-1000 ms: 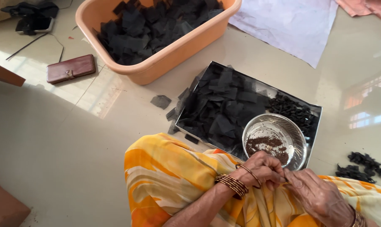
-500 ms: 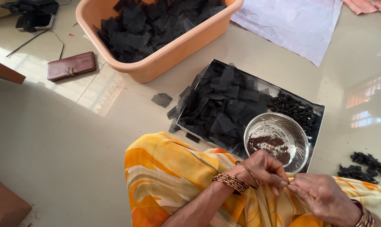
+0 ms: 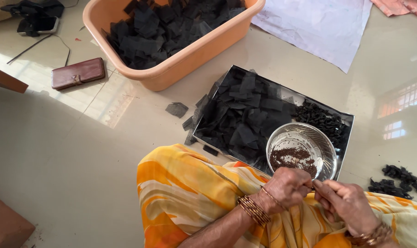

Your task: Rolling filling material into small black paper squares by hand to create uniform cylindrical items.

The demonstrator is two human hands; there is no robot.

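Observation:
My left hand point(image 3: 286, 187) and my right hand point(image 3: 347, 205) meet over my lap, on orange and yellow cloth point(image 3: 190, 197). Both have their fingertips pinched together on a small thin piece point(image 3: 314, 184), too small to make out. Bangles ring both wrists. Just beyond the hands a steel bowl point(image 3: 305, 138) holds dark brown grains point(image 3: 292, 158). The bowl rests in a flat metal tray point(image 3: 348, 138) piled with black cloth squares point(image 3: 245, 115) on the left and small black bundles point(image 3: 323, 120) on the right.
An orange plastic tub point(image 3: 190, 59) of black cloth squares stands behind the tray. A brown wallet point(image 3: 78, 73) lies to the left and a white sheet point(image 3: 319, 23) at the back right. More black bundles point(image 3: 399, 181) sit on the pale floor point(image 3: 57, 151) at right.
My right hand has drawn in closer to my left hand, so the fingertips now meet. The bowl, tray and tub have stayed where they were.

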